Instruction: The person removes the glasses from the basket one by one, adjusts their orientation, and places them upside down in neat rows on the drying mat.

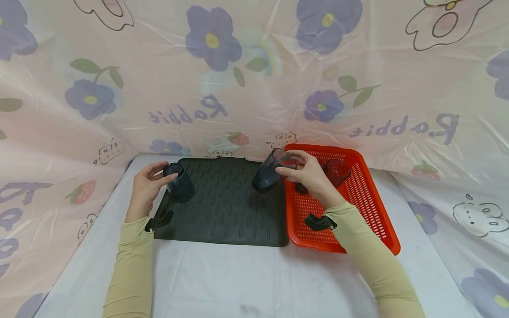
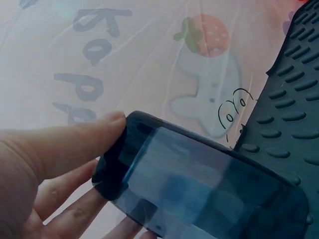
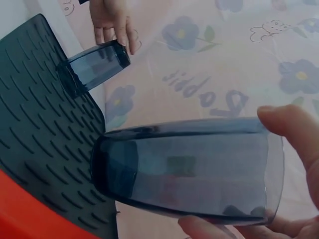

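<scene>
My left hand (image 1: 147, 187) grips a dark blue glass tumbler (image 1: 180, 184) by its upper end, at the left side of a dark ribbed drying mat (image 1: 226, 216). In the left wrist view, thumb and fingers pinch this tumbler's (image 2: 189, 184) thick dark end; its other end is down at the mat. My right hand (image 1: 308, 174) holds a second blue tumbler (image 1: 268, 174) near its rim, tilted over the mat's right part with its base toward the lower left. The right wrist view shows thumb and fingers on either side of this tumbler's (image 3: 194, 172) clear rim.
A red perforated basket (image 1: 370, 207) stands against the mat's right edge, under my right forearm. Inside it lies another glass (image 1: 338, 171), partly hidden by my hand. White cloth (image 1: 222, 278) covers the table; a printed curtain (image 1: 262, 97) rises behind and at both sides.
</scene>
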A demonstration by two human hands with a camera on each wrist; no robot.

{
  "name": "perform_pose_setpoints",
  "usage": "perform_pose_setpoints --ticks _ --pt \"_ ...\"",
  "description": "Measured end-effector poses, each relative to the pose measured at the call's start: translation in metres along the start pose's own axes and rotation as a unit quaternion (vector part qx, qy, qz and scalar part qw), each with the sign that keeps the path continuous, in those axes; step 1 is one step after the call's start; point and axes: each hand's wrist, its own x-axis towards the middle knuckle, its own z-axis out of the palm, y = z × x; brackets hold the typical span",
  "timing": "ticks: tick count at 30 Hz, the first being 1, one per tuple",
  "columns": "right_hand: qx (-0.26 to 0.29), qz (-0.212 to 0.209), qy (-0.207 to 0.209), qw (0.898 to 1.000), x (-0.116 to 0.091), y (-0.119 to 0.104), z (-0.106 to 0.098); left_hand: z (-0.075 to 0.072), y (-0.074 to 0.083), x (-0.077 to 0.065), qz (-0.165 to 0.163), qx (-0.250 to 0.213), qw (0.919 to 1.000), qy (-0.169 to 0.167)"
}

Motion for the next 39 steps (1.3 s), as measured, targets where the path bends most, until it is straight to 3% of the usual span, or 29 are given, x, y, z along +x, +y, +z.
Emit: perform_pose_setpoints --ticks 7,15,31,39 --pt "-0.002 0.014 0.004 1.000 0.004 0.004 0.011 0.005 0.008 -0.005 0.041 0.034 0.9982 0.027" --pt "0.009 0.029 0.007 1.000 0.006 0.006 0.017 0.004 0.019 -0.013 0.045 0.045 0.9969 0.046" --pt "0.023 0.036 0.011 0.999 0.010 0.005 0.022 0.002 0.038 -0.032 0.048 0.045 0.9977 0.014" --pt "0.050 0.051 0.015 0.997 0.014 0.002 0.025 0.011 0.048 -0.040 0.077 0.039 0.9962 -0.010"
